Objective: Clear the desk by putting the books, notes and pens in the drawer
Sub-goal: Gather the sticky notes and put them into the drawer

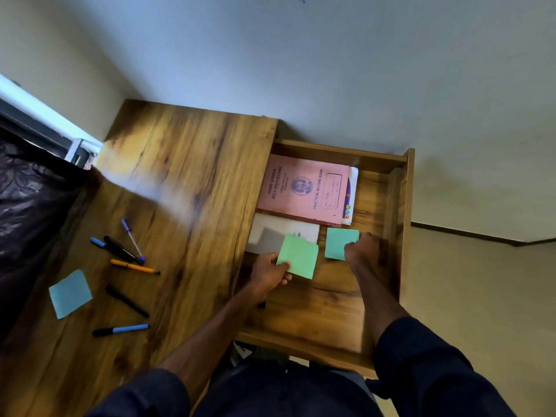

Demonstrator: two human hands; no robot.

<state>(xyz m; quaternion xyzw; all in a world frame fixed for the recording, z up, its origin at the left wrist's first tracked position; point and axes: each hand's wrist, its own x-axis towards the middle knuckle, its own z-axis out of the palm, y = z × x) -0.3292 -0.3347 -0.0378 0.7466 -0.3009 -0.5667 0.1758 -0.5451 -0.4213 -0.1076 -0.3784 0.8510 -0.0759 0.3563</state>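
Over the open drawer (pixel 403 224), the left hand (pixel 269 272) pinches a green note (pixel 299 257) by its near corner; the right hand (pixel 362 246), fingers closed, grips a teal note (pixel 340 242) at its right edge. Beyond them, a pink record book (pixel 301 189) lies flat against the drawer's far wall

Dim, soft-blurred wide-angle view; window glare on desk (pixel 168 188).

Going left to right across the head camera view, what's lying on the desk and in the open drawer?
Blue sticky note → pens → left hand → green note → teal note → right hand.
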